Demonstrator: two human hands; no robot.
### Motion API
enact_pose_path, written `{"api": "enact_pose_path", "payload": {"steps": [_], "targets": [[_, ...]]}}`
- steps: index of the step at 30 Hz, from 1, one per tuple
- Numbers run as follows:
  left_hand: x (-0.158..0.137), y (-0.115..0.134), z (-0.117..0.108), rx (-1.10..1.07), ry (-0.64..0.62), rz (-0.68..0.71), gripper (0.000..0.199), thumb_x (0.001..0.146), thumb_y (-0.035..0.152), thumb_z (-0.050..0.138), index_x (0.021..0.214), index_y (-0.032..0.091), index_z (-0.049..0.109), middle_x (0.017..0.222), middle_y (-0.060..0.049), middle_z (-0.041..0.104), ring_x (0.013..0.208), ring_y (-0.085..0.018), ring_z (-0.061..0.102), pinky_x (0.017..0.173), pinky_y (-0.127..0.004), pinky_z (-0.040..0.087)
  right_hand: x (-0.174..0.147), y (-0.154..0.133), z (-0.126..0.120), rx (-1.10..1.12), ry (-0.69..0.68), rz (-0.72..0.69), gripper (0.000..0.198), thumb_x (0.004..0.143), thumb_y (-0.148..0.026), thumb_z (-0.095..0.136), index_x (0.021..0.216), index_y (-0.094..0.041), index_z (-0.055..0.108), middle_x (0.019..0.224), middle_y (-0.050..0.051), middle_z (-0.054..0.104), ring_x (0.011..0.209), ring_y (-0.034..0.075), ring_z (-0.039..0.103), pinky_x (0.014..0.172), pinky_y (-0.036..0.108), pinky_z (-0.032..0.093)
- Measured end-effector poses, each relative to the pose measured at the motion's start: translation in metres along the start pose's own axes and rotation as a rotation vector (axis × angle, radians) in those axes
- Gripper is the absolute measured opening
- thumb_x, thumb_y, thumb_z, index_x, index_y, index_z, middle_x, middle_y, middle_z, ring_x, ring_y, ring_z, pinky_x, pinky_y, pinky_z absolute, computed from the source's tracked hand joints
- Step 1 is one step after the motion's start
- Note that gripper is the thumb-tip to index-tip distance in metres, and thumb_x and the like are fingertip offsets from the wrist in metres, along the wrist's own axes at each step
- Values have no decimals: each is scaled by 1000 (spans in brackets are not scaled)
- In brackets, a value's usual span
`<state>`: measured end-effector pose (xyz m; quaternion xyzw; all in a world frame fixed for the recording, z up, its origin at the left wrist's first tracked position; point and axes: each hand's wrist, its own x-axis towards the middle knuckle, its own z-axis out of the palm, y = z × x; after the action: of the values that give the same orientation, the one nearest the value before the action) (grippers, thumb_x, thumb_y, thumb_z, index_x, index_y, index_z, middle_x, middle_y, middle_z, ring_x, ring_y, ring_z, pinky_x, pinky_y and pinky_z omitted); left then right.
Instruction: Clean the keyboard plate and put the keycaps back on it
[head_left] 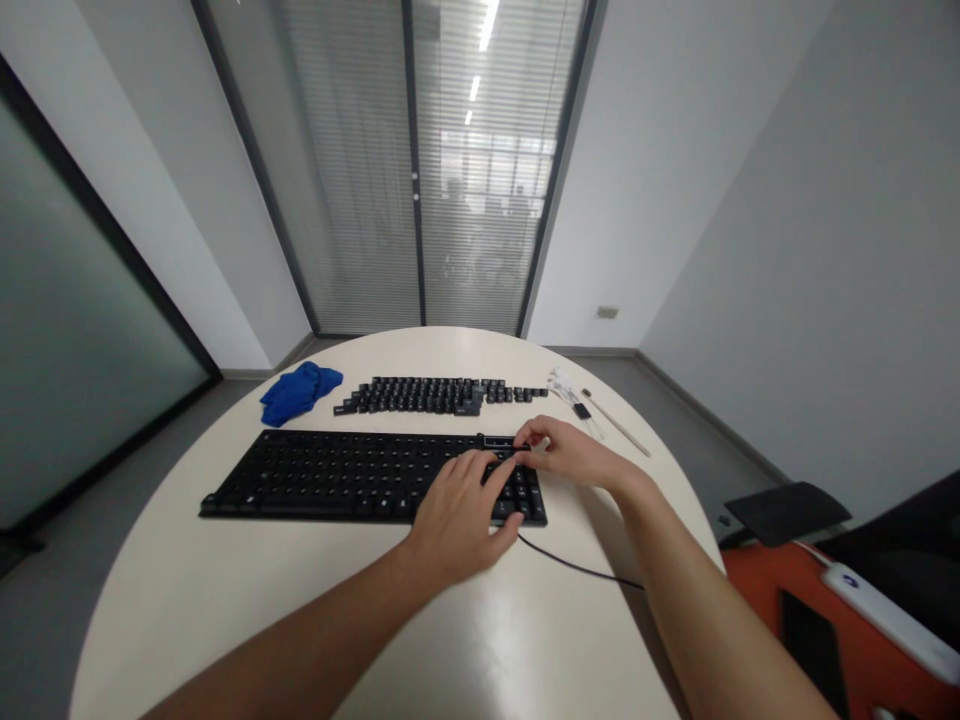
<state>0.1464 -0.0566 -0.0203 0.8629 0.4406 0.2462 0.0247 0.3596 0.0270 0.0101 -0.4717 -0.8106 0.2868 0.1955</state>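
A black keyboard [330,475] lies across the table, most of its left and middle part without keycaps. Keycaps still sit on its right-hand block. My left hand [465,510] rests over the right part of the keyboard, palm down, thumb apart and index finger reaching to the other hand's fingertips. At the keyboard's upper right corner, my right hand [562,450] has thumb and index finger pinched together; whatever is between them is too small to make out. Behind the keyboard, loose black keycaps [420,394] stand in rows.
A crumpled blue cloth [300,392] lies at the left on the round table [247,620]. To the right are a thin brush [619,425], a small black piece with wire loops [582,411] and small white bits. A black cable [577,568] runs off the right edge.
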Motion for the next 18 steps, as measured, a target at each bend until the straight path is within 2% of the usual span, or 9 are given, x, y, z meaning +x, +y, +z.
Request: {"api": "enact_pose_path", "payload": {"steps": [3, 5, 8, 14, 18], "targets": [[0, 0, -2, 21, -23, 10, 65, 87, 39, 62, 147, 21, 44, 130, -13, 56, 120, -31, 50, 104, -50, 43, -1, 1, 0, 9, 38, 91, 49, 81, -36, 72, 125, -18, 64, 116, 11, 67, 101, 23, 62, 89, 35, 49], [0, 0, -3, 38, -35, 15, 63, 87, 41, 63, 145, 21, 47, 130, -14, 56, 120, -32, 50, 103, -50, 44, -2, 0, 0, 27, -17, 158, 54, 83, -41, 71, 131, -17, 61, 112, 11, 69, 96, 23, 64, 89, 37, 50], [1, 0, -3, 52, -37, 17, 58, 87, 42, 63, 140, 20, 52, 128, -13, 57, 118, -32, 51, 102, -50, 45, -1, -3, -1, 84, -107, 179, 50, 86, -43, 68, 128, -16, 63, 99, 8, 72, 88, 22, 66, 86, 37, 51], [3, -1, -3, 64, -20, -2, 57, 86, 48, 66, 136, 21, 56, 133, -15, 53, 122, -34, 49, 101, -50, 45, 3, -2, 0, 193, -116, 183, 42, 82, -37, 71, 117, -15, 66, 98, 8, 73, 85, 20, 66, 81, 33, 52], [3, -2, -3, 71, -29, 7, 55, 87, 50, 65, 134, 21, 58, 135, -16, 53, 124, -34, 48, 103, -51, 43, 4, 1, 2, 216, -141, 179, 43, 82, -34, 71, 119, -14, 63, 93, 6, 73, 83, 19, 65, 78, 32, 51]]}}
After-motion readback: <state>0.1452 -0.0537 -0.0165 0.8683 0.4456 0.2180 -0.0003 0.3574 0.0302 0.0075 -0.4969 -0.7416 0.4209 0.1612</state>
